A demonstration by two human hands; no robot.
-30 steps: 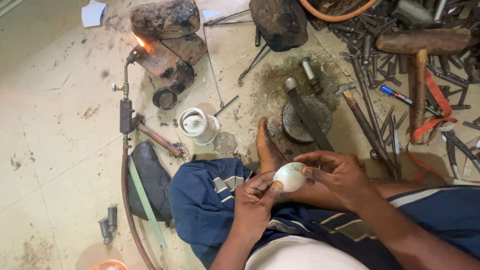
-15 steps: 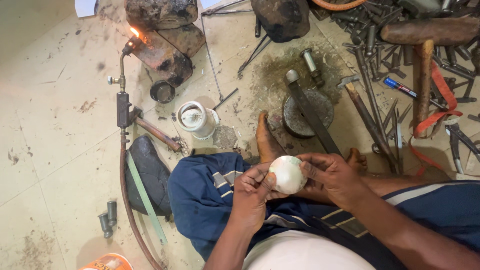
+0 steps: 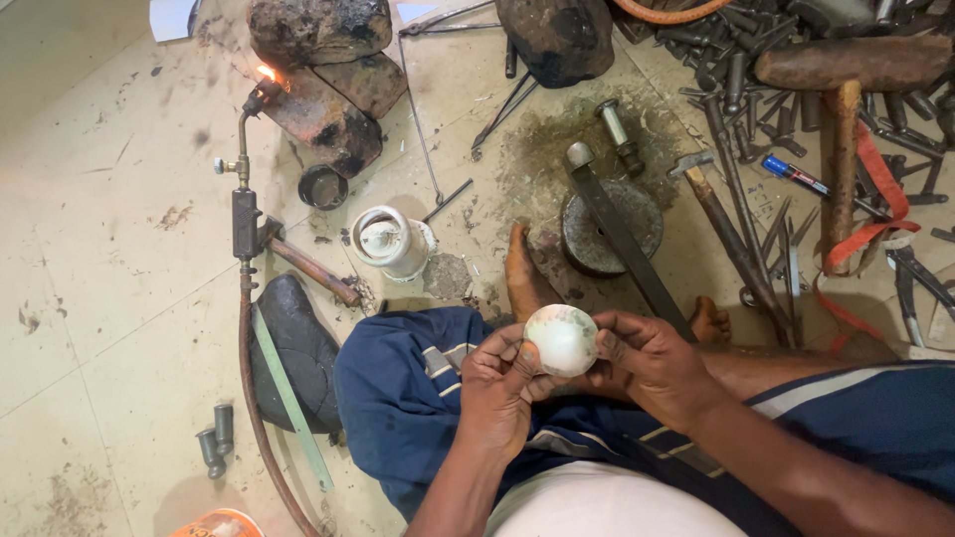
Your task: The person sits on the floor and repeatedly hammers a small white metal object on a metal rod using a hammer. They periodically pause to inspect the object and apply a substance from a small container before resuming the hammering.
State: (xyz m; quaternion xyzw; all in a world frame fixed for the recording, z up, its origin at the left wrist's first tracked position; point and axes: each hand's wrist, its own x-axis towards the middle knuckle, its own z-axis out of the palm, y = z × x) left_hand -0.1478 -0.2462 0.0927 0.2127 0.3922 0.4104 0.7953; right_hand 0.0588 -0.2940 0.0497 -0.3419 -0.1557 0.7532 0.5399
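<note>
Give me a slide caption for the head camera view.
Left hand and right hand cup a white ball near a lit torch.

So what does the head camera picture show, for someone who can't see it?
Seated on a tiled floor, a person cups a round white ball between the left hand and right hand. A lit brass gas torch flames against dark stone blocks; hammers and metal punches lie scattered around.

A lit gas torch [image 3: 244,189] lies on the floor [image 3: 90,249], its flame against charred blocks [image 3: 323,70]. Nearby stand a white canister [image 3: 390,242] and a round iron anvil [image 3: 609,229]. Hammers [image 3: 846,99], punches [image 3: 736,50] and a blue marker [image 3: 796,177] crowd the upper right.
</note>
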